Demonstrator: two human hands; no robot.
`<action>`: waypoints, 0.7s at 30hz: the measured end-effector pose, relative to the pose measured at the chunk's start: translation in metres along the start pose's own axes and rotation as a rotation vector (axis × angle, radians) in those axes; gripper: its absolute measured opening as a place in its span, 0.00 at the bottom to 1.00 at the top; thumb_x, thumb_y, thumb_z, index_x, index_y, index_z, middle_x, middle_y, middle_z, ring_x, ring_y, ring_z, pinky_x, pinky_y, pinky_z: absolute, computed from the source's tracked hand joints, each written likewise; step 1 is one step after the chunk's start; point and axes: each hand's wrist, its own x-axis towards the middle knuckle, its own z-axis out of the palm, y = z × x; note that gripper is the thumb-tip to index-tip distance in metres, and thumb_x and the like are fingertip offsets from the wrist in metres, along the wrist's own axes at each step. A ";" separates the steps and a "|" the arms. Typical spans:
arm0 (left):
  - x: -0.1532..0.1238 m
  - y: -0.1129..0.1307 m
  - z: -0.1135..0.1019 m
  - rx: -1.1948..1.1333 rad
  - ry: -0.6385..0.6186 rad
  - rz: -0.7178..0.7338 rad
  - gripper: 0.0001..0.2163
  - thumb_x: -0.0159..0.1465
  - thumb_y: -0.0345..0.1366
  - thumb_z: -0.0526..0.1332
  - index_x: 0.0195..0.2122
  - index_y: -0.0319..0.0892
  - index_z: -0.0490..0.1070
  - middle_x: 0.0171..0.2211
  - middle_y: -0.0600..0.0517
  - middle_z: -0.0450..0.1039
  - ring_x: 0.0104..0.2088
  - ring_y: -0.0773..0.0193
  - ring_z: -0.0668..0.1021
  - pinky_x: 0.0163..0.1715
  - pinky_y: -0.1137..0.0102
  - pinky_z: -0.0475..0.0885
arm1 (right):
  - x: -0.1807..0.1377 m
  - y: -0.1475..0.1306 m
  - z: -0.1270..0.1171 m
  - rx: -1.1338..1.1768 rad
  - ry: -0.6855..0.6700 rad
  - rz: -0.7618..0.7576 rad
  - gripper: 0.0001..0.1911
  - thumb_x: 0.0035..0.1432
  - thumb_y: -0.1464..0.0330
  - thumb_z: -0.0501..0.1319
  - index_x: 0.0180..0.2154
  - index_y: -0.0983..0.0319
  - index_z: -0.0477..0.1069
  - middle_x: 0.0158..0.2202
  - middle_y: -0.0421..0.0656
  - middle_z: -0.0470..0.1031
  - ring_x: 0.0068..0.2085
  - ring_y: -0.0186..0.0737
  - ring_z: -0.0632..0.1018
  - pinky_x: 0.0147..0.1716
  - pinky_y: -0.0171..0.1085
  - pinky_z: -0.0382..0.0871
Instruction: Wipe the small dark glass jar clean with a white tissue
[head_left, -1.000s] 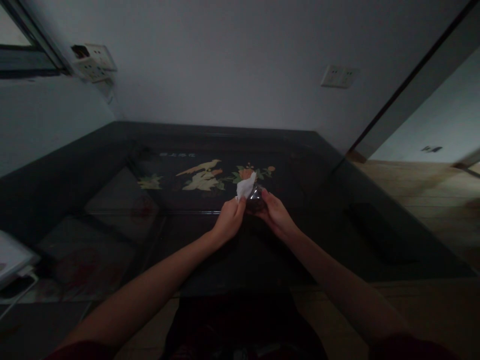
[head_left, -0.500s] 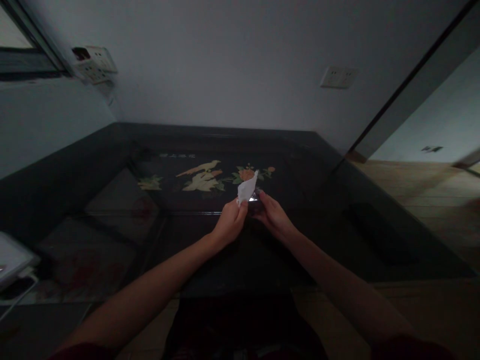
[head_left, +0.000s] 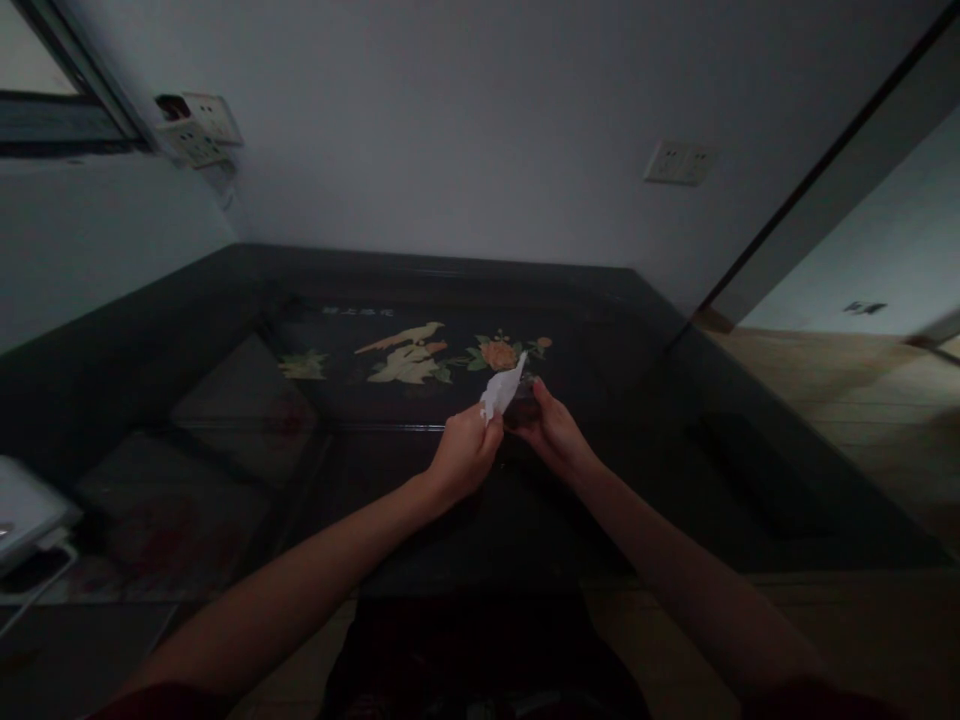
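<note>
My left hand (head_left: 463,456) is closed in a pinch on a small piece of white paper (head_left: 502,389) that sticks up above the fingers. My right hand (head_left: 553,430) is curled right beside it, fingers wrapped round a small dark object (head_left: 523,408) that I cannot make out in the dim light. Both hands hover over a dark glass-topped table (head_left: 300,480) with a painted bird-and-flower panel (head_left: 420,355) beneath the glass.
The table fills the corner between two pale walls. Wall sockets (head_left: 679,162) sit on the back wall, and more sockets (head_left: 196,130) at the left corner. A white device (head_left: 22,515) lies at the table's left edge. Wooden floor (head_left: 847,380) opens to the right.
The white paper has narrowed and tilted right as my left hand closed on it. The glinting dark object in my right hand is now more covered by the fingers.
</note>
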 end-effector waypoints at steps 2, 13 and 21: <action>0.003 -0.003 0.002 -0.049 0.015 -0.004 0.16 0.67 0.35 0.45 0.30 0.39 0.69 0.29 0.47 0.74 0.30 0.62 0.75 0.33 0.70 0.67 | -0.001 0.002 0.002 -0.020 -0.007 0.019 0.23 0.46 0.49 0.69 0.37 0.59 0.74 0.37 0.44 0.81 0.42 0.47 0.80 0.40 0.46 0.76; 0.002 0.001 -0.004 0.084 -0.056 -0.032 0.14 0.66 0.33 0.46 0.30 0.39 0.70 0.28 0.47 0.74 0.29 0.62 0.76 0.32 0.71 0.66 | -0.001 -0.002 0.001 -0.023 0.014 -0.042 0.22 0.50 0.49 0.66 0.37 0.60 0.75 0.36 0.44 0.81 0.41 0.46 0.80 0.42 0.46 0.75; 0.008 -0.005 -0.001 0.089 -0.067 -0.056 0.16 0.68 0.35 0.44 0.30 0.39 0.69 0.27 0.47 0.74 0.28 0.62 0.75 0.32 0.71 0.66 | -0.003 -0.001 0.002 -0.048 0.025 -0.017 0.21 0.48 0.50 0.68 0.36 0.59 0.74 0.35 0.43 0.81 0.40 0.45 0.80 0.40 0.46 0.76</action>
